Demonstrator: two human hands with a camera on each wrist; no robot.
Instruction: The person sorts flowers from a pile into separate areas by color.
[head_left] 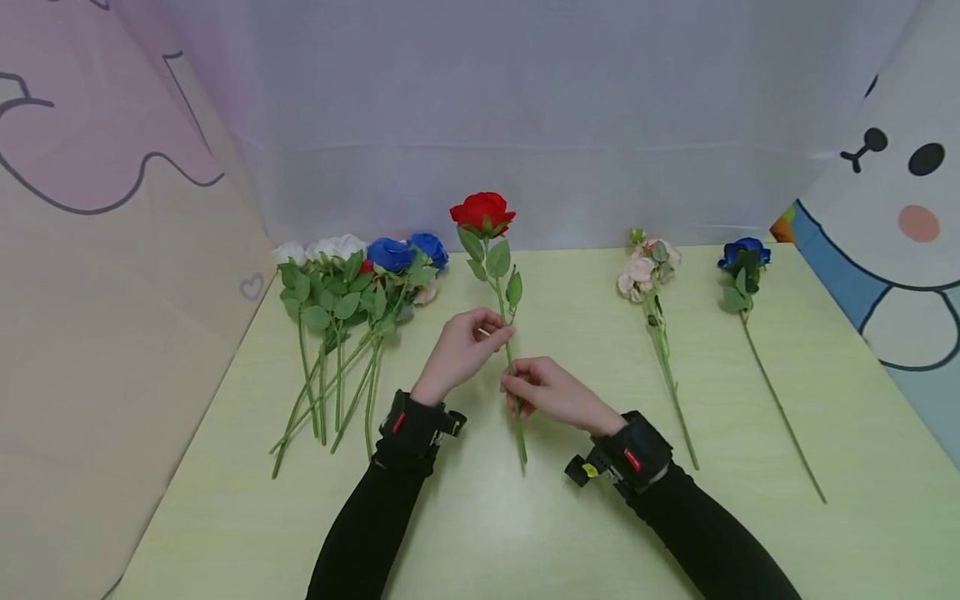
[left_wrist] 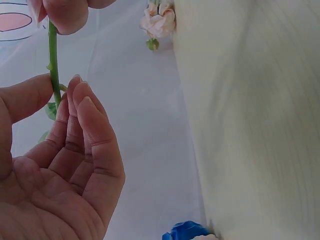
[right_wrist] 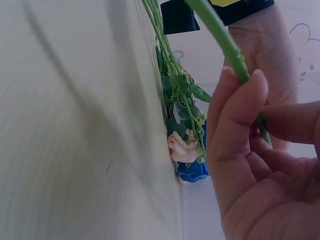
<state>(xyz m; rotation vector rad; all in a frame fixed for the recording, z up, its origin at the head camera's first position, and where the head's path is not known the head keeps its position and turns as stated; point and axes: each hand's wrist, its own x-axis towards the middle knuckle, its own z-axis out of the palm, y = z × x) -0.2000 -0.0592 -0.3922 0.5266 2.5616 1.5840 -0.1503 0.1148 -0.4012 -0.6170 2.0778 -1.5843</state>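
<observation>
A red rose [head_left: 482, 213] with a long green stem stands nearly upright between both hands in the head view. My left hand [head_left: 467, 346] pinches the stem just below the leaves, thumb against fingertips. Lower down, my right hand [head_left: 551, 390] grips the same stem between thumb and fingers. In the left wrist view the green stem [left_wrist: 53, 55] passes between the left thumb and fingertips, the right fingers above it. In the right wrist view the stem [right_wrist: 220, 35] runs through the right hand [right_wrist: 265, 165]. The bloom is outside both wrist views.
A pile of white, blue, red and pink flowers [head_left: 345, 304] lies on the table's left. To the right lie a pale pink flower stem [head_left: 637, 275] and a single blue rose [head_left: 745, 254]. A white curtain [head_left: 525, 108] hangs behind the table [head_left: 480, 533].
</observation>
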